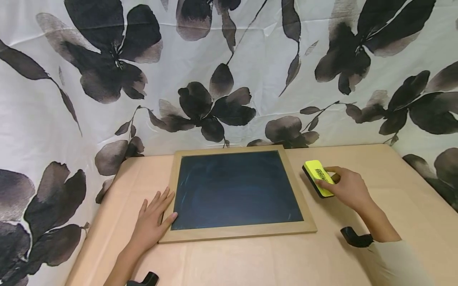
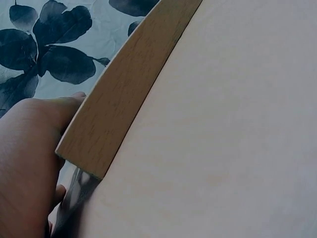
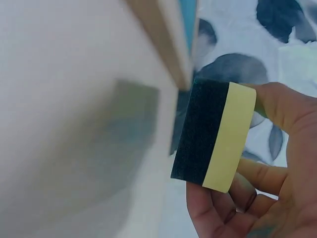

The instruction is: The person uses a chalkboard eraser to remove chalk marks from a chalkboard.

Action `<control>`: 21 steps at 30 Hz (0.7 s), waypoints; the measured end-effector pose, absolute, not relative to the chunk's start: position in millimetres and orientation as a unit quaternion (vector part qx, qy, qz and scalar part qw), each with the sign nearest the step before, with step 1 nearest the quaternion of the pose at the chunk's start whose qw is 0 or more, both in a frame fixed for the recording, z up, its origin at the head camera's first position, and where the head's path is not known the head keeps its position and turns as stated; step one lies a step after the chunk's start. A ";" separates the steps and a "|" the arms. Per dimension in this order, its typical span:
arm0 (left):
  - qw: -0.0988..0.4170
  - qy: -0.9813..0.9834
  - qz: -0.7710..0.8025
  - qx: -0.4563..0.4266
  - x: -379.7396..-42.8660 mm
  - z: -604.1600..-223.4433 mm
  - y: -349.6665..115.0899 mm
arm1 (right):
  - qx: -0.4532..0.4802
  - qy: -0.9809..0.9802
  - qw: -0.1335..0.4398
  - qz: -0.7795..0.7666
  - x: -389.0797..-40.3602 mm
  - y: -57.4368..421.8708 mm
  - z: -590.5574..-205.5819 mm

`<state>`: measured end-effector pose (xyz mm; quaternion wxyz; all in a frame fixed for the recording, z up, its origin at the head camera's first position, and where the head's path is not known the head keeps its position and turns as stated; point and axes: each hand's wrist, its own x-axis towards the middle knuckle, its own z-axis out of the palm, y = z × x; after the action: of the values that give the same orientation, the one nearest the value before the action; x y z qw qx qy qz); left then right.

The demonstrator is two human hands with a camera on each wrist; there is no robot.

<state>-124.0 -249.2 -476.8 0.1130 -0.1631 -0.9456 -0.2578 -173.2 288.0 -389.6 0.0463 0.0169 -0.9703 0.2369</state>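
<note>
A small chalkboard (image 1: 236, 190) in a wooden frame lies on the table, faint chalk smears on its dark face. My left hand (image 1: 152, 220) rests on the frame's left side, fingers spread along it and thumb near the lower left corner. In the left wrist view that hand (image 2: 29, 163) is beside the frame's wooden edge (image 2: 114, 89). To the right of the board, my right hand (image 1: 347, 186) grips a yellow eraser (image 1: 320, 174) with a black felt underside. The right wrist view shows the eraser (image 3: 230, 139) between thumb and fingers, its shadow falling on the table.
The pale wood-toned table (image 1: 229, 262) extends around the board. Behind and at the sides hangs a white cloth (image 1: 272, 79) with dark flowers. Black wrist-worn pieces (image 1: 356, 237) sit at both wrists.
</note>
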 end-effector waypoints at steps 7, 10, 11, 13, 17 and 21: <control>0.110 -0.946 -0.258 -0.161 -123.3 -477.5 -251.4 | -0.011 -0.977 0.017 0.211 -171.8 298.2 -405.8; 0.109 -0.946 -0.260 -0.161 -122.5 -477.9 -251.2 | -0.015 -0.979 0.009 0.201 -170.7 297.7 -408.4; 0.109 -0.946 -0.260 -0.161 -122.2 -478.0 -251.1 | -0.016 -0.980 0.007 0.199 -170.1 297.4 -409.2; 0.109 -0.946 -0.261 -0.162 -121.7 -478.2 -251.2 | -0.016 -0.980 0.005 0.196 -168.9 297.2 -411.1; 0.111 -0.945 -0.260 -0.164 -121.8 -478.7 -251.9 | -0.018 -0.981 0.007 0.195 -167.5 296.7 -415.0; 0.111 -0.946 -0.259 -0.163 -121.9 -479.2 -252.7 | -0.023 -0.981 0.004 0.191 -168.7 295.1 -416.0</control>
<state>-121.9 -252.7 -479.2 0.1114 -0.1630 -0.9455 -0.2588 -168.7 295.1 -416.0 0.0035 -0.0227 -0.9813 0.1909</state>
